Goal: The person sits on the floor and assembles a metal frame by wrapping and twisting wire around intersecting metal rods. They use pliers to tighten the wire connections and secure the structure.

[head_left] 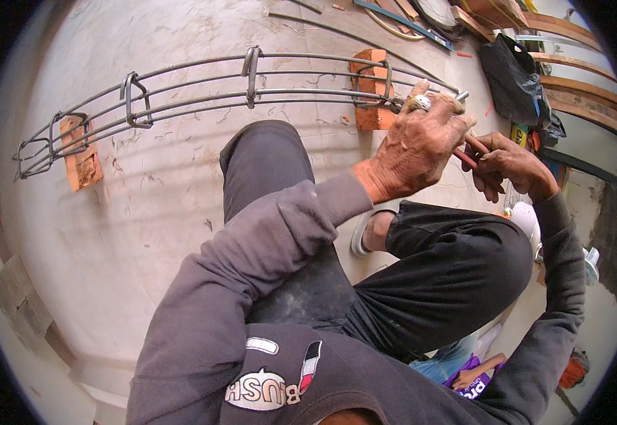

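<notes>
A long cage of thin steel rebar stretches from far left to the right, with several bent stirrups along its bars. Its right end reaches under my left hand, which wears a ring and is closed round a tool with two red handles, apparently pliers. The tool's jaws are mostly hidden by the fingers, close to the bar ends. To the right, my right hand has its fingers bent around the ends of the red handles. A stirrup stands just left of my left hand.
Orange bricks prop the cage at the right and left. Loose rods lie beyond it. A black plastic bag and wooden planks are at upper right. Another person's hand shows at lower right, behind my arm.
</notes>
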The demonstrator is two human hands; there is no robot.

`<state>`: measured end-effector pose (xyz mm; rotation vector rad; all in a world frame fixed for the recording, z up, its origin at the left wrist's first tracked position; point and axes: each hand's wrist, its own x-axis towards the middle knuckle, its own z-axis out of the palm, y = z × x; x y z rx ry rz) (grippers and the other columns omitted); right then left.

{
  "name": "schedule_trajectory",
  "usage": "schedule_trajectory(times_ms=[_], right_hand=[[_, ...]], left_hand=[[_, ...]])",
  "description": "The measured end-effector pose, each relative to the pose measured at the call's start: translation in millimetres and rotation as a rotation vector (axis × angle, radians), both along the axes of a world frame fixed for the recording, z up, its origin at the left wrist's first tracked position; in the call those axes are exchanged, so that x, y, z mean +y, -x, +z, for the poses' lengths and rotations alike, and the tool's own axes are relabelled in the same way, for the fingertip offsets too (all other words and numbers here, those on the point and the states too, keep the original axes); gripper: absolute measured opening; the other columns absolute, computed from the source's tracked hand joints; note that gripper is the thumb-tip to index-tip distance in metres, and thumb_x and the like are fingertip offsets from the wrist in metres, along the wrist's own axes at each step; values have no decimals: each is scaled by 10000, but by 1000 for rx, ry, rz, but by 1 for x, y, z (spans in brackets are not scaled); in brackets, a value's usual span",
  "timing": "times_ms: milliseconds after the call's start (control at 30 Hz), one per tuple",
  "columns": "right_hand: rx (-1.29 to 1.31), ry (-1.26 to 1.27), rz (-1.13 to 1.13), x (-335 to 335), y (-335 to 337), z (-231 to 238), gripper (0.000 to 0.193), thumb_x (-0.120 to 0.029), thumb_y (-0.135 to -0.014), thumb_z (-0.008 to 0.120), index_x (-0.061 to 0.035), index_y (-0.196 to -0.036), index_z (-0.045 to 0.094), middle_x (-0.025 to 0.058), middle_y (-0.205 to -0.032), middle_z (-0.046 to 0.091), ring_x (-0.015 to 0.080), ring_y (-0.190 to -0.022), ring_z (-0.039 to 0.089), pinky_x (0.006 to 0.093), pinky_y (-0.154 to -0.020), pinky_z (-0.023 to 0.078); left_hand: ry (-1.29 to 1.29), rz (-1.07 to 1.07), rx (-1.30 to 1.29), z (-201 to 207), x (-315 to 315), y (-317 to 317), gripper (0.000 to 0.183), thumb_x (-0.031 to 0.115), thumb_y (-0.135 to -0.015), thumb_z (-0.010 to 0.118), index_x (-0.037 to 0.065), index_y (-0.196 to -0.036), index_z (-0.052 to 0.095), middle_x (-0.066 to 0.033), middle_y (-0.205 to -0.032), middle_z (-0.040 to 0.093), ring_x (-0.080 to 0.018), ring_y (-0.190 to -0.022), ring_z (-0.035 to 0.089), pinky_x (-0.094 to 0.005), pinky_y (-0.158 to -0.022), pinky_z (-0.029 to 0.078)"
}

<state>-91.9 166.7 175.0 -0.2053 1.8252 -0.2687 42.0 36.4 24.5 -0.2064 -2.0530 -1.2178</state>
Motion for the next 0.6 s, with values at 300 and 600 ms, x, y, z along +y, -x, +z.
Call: schedule_trajectory(times_ms=[300, 600], right_hand=[[219, 126, 58, 11, 1, 4, 232, -179, -763, 643, -13, -919, 599, 44, -664, 570, 96, -523, 552, 232, -424, 418], [568, 149, 507, -2, 10, -3, 229, -173, -619, 597, 30, -719, 565, 111, -624, 555, 211, -553, 519, 379, -528, 421]], left_hand=[[-341, 93, 230, 44, 22, -19, 421, 101, -821, 582, 76, -1241, 573, -131, -1226, 541, -367, -1152, 532, -570, -1099, 268], [-890, 59, -512, -4, 20, -23, 220, 151, -916, 667, -12, -1018, 560, -116, -989, 591, -209, -840, 607, -340, -734, 525]])
